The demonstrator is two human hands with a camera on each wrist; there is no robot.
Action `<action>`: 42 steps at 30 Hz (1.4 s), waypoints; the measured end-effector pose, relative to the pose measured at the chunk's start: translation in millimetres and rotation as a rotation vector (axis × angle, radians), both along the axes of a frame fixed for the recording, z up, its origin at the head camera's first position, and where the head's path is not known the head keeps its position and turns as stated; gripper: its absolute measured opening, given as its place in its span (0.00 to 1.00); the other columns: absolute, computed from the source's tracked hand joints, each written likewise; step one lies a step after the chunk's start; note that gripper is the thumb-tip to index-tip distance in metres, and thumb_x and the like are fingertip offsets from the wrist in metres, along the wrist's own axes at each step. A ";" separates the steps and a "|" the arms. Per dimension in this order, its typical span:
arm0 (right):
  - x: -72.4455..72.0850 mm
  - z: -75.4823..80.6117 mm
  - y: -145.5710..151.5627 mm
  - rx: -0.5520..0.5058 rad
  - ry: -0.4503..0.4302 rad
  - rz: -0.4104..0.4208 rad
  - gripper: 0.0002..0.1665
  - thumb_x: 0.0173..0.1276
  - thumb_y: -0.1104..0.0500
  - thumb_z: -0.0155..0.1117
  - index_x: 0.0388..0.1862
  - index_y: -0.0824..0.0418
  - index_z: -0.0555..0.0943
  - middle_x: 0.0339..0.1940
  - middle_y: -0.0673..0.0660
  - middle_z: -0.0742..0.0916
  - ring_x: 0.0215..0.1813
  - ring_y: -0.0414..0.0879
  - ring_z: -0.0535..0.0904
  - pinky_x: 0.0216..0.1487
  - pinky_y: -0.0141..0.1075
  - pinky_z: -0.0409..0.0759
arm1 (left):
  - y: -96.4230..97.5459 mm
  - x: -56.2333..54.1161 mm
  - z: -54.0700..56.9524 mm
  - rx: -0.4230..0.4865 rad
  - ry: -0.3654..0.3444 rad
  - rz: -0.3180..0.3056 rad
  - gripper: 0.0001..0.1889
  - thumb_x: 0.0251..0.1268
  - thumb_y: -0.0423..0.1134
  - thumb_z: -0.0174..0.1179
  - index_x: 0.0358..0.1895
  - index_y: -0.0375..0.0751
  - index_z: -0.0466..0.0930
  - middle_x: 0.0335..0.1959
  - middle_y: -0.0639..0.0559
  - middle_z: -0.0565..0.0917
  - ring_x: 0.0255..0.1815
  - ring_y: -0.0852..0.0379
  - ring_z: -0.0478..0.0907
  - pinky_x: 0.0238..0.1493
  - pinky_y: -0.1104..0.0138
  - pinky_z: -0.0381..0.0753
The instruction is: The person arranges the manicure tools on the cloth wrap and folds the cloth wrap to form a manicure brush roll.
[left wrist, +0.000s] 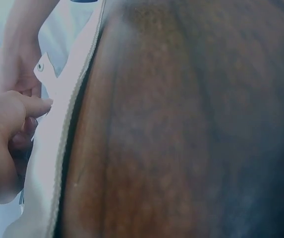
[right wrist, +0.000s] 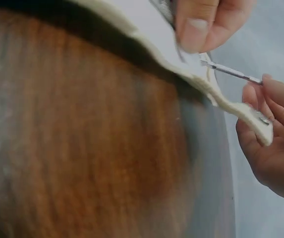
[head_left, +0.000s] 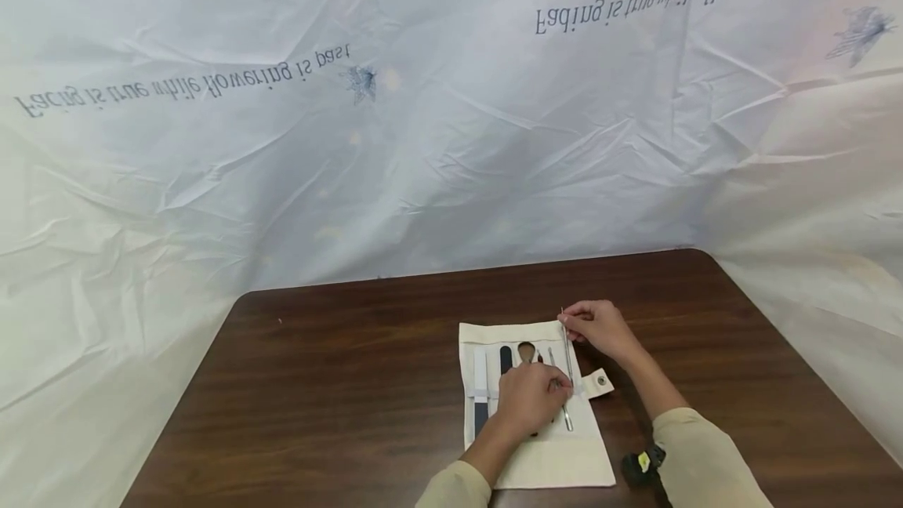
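Note:
A cream fabric tool case (head_left: 557,465) lies unfolded on the table, slim tools held in a row by a white elastic band (head_left: 582,389). My right hand (head_left: 598,328) pinches the upper end of a slim metal manicure tool (head_left: 567,351) at the case's right side. In the right wrist view that metal rod (right wrist: 233,73) runs from the right fingertips down to the band. My left hand (head_left: 529,394) lies across the row, its thumb and curled fingers pinching the band by the tool's lower end. The left palm hides parts of the other tools.
A nail file (head_left: 481,375), a black-ended tool (head_left: 505,359) and a brown rounded tool (head_left: 526,350) sit in the case. A snap tab (head_left: 600,384) sticks out on its right. The brown wooden table (head_left: 317,398) meets hanging white sheeting (head_left: 423,179) behind.

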State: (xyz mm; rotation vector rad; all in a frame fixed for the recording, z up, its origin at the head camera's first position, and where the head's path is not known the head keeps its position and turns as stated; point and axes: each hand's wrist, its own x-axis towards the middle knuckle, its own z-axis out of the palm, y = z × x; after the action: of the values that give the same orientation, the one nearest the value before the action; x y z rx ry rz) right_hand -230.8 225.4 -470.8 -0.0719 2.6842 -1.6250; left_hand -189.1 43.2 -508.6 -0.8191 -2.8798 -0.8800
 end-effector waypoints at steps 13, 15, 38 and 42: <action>16.6 -4.4 -1.5 0.062 -0.228 0.120 0.12 0.70 0.68 0.58 0.39 0.77 0.84 0.20 0.51 0.84 0.25 0.38 0.81 0.29 0.31 0.82 | -1.3 1.3 0.9 -0.003 0.013 0.001 0.04 0.65 0.48 0.67 0.33 0.61 0.90 0.11 0.67 0.73 0.17 0.71 0.63 0.22 0.73 0.60; 20.7 -1.7 -3.1 0.085 -0.232 0.127 0.10 0.69 0.69 0.59 0.36 0.77 0.84 0.20 0.52 0.84 0.24 0.38 0.80 0.29 0.32 0.82 | -1.7 0.7 1.4 -0.013 0.022 0.004 0.04 0.65 0.48 0.67 0.33 0.61 0.90 0.11 0.67 0.73 0.17 0.71 0.64 0.23 0.73 0.60; 60.5 -8.3 31.3 0.021 -0.245 0.114 0.21 0.81 0.62 0.47 0.51 0.80 0.79 0.33 0.57 0.88 0.31 0.36 0.81 0.32 0.31 0.82 | -63.4 -29.8 26.3 0.483 -0.192 0.021 0.07 0.67 0.36 0.64 0.38 0.39 0.91 0.21 0.52 0.83 0.19 0.70 0.67 0.22 0.74 0.69; 81.0 -10.4 43.6 -0.154 -0.412 0.221 0.23 0.81 0.61 0.41 0.53 0.83 0.74 0.29 0.52 0.88 0.28 0.35 0.85 0.30 0.29 0.84 | -97.4 -59.0 29.8 0.435 -0.107 0.163 0.07 0.65 0.33 0.64 0.37 0.37 0.90 0.25 0.48 0.86 0.23 0.67 0.71 0.26 0.72 0.72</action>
State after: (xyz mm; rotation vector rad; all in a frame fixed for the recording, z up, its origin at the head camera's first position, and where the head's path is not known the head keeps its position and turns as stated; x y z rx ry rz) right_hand -149.8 269.0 -481.2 -0.0280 2.1647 -1.5730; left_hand -248.1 -54.3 -478.8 -0.5001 -2.6267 -1.4882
